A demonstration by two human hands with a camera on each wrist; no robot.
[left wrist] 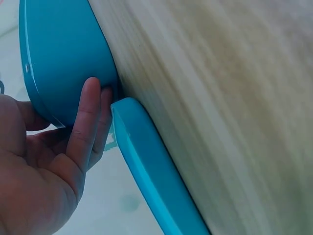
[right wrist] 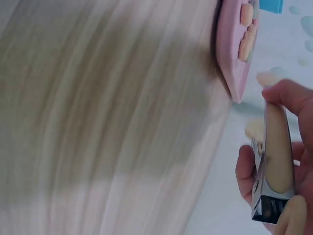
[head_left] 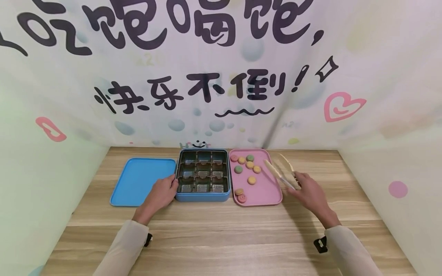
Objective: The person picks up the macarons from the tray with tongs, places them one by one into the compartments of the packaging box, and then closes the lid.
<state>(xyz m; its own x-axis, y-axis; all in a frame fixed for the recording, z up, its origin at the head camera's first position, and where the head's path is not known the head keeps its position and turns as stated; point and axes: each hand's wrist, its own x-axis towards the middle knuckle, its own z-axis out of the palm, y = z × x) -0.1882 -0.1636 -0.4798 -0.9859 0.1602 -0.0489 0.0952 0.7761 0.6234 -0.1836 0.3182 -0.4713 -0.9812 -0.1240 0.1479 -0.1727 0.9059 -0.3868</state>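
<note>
A blue box [head_left: 203, 197] holds a dark plastic insert [head_left: 203, 171] divided into several square compartments. At its left side my left hand [head_left: 162, 193] grips the wall, thumb by the rim, with fingers [left wrist: 84, 115] along the outside in the left wrist view. My right hand [head_left: 309, 193] holds metal tongs [head_left: 284, 178] with cream-coloured tips, spread apart above the right edge of a pink tray [head_left: 266, 193]; nothing shows between them. Several macarons lie on the tray, among them a green macaron [head_left: 238, 169], a yellow macaron [head_left: 251, 180] and a pink macaron [head_left: 242, 198].
Left of the box lies a blue tray-like lid [head_left: 145, 178], flat on the wooden table [head_left: 221, 234]. A printed white wall [head_left: 207, 130] rises right behind the box and tray. Pale side walls stand at the left and right.
</note>
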